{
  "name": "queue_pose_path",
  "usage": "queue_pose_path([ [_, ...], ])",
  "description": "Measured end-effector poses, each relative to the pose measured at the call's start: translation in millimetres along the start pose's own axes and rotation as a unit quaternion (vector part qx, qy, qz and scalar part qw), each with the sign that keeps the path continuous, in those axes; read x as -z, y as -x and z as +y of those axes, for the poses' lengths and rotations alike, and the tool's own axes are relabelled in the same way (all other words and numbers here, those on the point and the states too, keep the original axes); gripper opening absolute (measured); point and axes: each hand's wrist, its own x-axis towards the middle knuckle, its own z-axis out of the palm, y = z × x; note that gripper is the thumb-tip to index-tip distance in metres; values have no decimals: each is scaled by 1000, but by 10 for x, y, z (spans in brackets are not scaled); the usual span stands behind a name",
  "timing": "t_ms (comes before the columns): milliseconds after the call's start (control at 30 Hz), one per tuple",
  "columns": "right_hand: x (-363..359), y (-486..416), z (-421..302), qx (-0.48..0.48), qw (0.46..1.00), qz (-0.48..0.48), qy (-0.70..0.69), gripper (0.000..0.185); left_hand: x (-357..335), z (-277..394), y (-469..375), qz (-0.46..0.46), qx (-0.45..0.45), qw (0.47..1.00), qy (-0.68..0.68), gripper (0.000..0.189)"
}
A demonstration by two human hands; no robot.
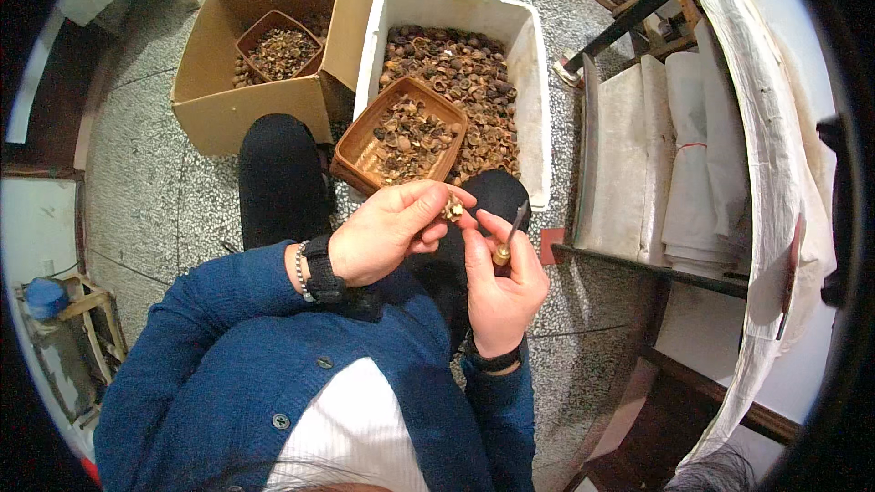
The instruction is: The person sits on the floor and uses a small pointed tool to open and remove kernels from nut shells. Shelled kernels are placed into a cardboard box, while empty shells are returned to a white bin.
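Observation:
My left hand [393,222] pinches a cracked nut [452,208] between thumb and fingers, its pale kernel showing. In my right hand [506,280] is a small pick-like tool [517,225] with a brass ferrule [502,255]; its thin metal shaft points up and away. The tool's tip is apart from the nut, while my right index finger is close to it. Just beyond my hands, a woven basket [348,150] with shell fragments and pieces [410,137] leans on the near left rim of a white foam box [536,109]. Nutshells and whole nuts [472,75] fill that box's bottom.
Left of the foam box stands an open cardboard box [239,109] with a smaller basket [314,67] of fragments inside. A shelf [711,277] with folded white cloth [697,219] is close on the right. At the left edge are a wooden frame [96,307] and a blue lid [46,297].

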Motion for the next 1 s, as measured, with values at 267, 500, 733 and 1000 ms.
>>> queue_pose_path([
  [267,-36,-56,66,50,995,-14,81,18,12,-8,-15,-44,-40,994,-93,39],
  [500,-27,-78,4,71,990,-15,117,14,-66,26,6,28,-51,980,-188,29],
  [733,-89,-114,85,72,990,0,121,9,2,35,-19,17,-23,981,-189,28],
  [1000,-98,-86,90,-118,992,7,-42,8,81,29,-66,10,4,999,-33,34],
])
